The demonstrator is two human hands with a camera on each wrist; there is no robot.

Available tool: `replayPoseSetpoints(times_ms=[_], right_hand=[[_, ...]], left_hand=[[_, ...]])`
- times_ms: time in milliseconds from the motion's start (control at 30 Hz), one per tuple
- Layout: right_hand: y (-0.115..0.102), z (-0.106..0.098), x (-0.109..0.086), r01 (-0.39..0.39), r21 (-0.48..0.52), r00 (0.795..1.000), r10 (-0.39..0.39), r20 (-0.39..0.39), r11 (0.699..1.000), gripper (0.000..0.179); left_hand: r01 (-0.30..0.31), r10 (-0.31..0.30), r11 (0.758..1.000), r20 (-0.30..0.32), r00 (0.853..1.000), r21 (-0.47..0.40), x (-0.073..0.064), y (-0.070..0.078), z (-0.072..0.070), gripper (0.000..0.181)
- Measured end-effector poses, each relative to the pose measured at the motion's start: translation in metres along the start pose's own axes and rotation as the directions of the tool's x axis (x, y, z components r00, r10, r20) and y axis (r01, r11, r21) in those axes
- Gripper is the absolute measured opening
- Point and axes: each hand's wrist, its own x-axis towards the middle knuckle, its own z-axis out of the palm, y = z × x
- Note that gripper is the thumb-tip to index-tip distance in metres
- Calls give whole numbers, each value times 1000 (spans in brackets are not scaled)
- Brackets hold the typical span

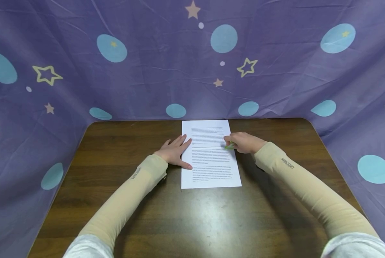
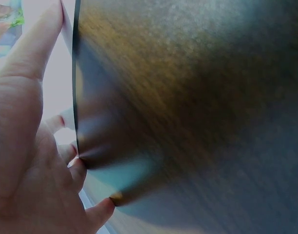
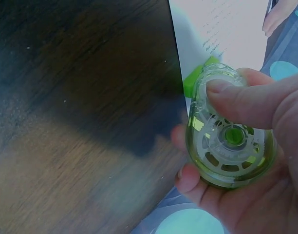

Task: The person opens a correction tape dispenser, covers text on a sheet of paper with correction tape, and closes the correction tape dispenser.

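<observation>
A printed sheet of paper (image 1: 186, 179) lies flat on the wooden table, its far edge by the table's back edge. My left hand (image 1: 174, 152) rests with spread fingers on the sheet's left side. On the opposite side, my right hand (image 1: 244, 142) grips a see-through green correction tape dispenser (image 3: 232, 163), thumb pressed on its casing. The dispenser's green tip end (image 3: 192, 83) is over the sheet's right part. A blank white band (image 1: 208, 147) runs across the text, level with the dispenser. In the head view, fingers hide most of the dispenser.
The brown wooden table (image 1: 131, 229) extends to both sides and in front of the paper. Behind and beside it hangs a purple cloth (image 1: 153, 71) with stars and blue spots. Beige sleeves (image 1: 124, 197) cover both forearms.
</observation>
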Motion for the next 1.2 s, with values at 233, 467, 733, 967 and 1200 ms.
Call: replayPoseSetpoints(times_ms=[233, 467, 733, 967, 1200], right_hand=[[0, -4, -2, -4, 7, 1000, 4, -11, 1000, 27], [-4, -9, -3, -21, -29, 1000, 21, -8, 999, 25], [-12, -8, -3, -59, -66, 998, 60, 17, 996, 25], [-11, 2, -8, -52, -57, 998, 50, -39, 997, 20], [-12, 5, -16, -12, -54, 995, 7, -96, 998, 20]], left_hand=[[-5, 5, 1000, -25, 1000, 14, -4, 3, -7, 120], [-8, 7, 1000, -43, 999, -17, -7, 6, -10, 119], [-9, 6, 999, -77, 997, -37, -6, 6, -8, 119], [-28, 35, 998, -120, 992, 55, -5, 5, -3, 119], [-51, 58, 997, -159, 986, 50, -8, 4, 0, 117]])
